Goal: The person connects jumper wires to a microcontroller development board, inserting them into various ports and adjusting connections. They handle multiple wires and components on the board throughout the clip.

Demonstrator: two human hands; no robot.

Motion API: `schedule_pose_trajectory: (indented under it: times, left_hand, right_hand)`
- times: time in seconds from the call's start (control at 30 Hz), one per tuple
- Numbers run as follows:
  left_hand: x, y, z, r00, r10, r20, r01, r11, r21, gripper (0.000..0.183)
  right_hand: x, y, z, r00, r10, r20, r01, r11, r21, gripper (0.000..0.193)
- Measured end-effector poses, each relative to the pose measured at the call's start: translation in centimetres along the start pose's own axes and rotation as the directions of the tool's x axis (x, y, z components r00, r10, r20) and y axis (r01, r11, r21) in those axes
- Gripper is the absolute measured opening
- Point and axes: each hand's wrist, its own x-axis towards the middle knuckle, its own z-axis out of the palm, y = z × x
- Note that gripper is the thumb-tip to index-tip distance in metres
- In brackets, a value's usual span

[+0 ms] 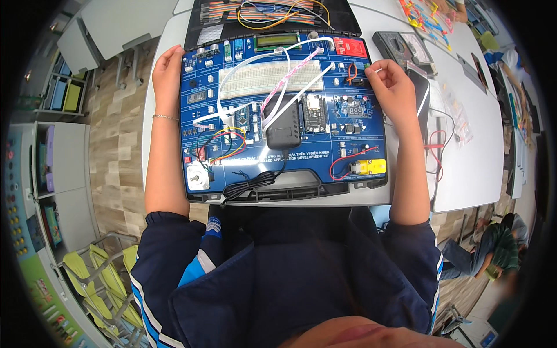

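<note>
A blue electronics training board (255,168) lies in its open black case in front of me. Along its left edge my left hand (167,71) is closed, fingertips at the upper corner. My right hand (392,84) pinches the opposite edge, thumb and forefinger beside a small servo motor (355,72); a bit of green shows at the fingertips. On the board are a white breadboard (243,81), a small display (277,42) and a yellow gear motor (369,167). A black power adapter (283,129) rests across the middle, its coiled cable (249,184) near the front. White and pink-patterned ribbon cables loop over the breadboard.
Jumper wires (278,13) fill the case lid at the back. A multimeter (404,52) stands to the right, with red and black leads (435,152) nearby. Colourful plastic pieces (428,20) lie farther off. Green chairs (101,272) are at lower left; another person (493,249) is at right.
</note>
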Motion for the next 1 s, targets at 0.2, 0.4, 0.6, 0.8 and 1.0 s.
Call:
schedule_pose_trajectory:
  times: [0.2, 0.4, 0.6, 0.8, 1.0]
  left_hand:
    - [-0.30, 0.61, 0.18, 1.000, -0.005, 0.026, 0.004, 0.999, 0.043, 0.032]
    - [-0.23, 0.40, 0.02, 0.999, -0.019, 0.038, 0.018, 1.000, 0.016, 0.032]
    - [-0.13, 0.26, -0.04, 0.999, -0.019, 0.042, 0.019, 1.000, 0.016, 0.033]
    - [-0.21, 0.35, 0.04, 0.999, -0.023, 0.045, 0.022, 1.000, 0.011, 0.033]
    - [0.05, -0.03, -0.12, 0.998, -0.028, 0.050, 0.028, 1.000, 0.002, 0.032]
  right_hand:
    - [0.05, 0.10, 0.05, 1.000, 0.018, 0.002, -0.018, 1.000, 0.022, 0.015]
    - [0.09, 0.24, 0.17, 1.000, 0.022, 0.001, -0.022, 0.999, 0.040, 0.015]
    - [0.09, 0.37, 0.17, 1.000, 0.024, 0.003, -0.024, 0.998, 0.055, 0.015]
    - [0.04, 0.21, 0.18, 1.000, 0.020, 0.009, -0.021, 0.998, 0.051, 0.016]
    - [-0.06, -0.26, 0.13, 1.000, 0.026, 0.003, -0.026, 1.000, 0.016, 0.017]
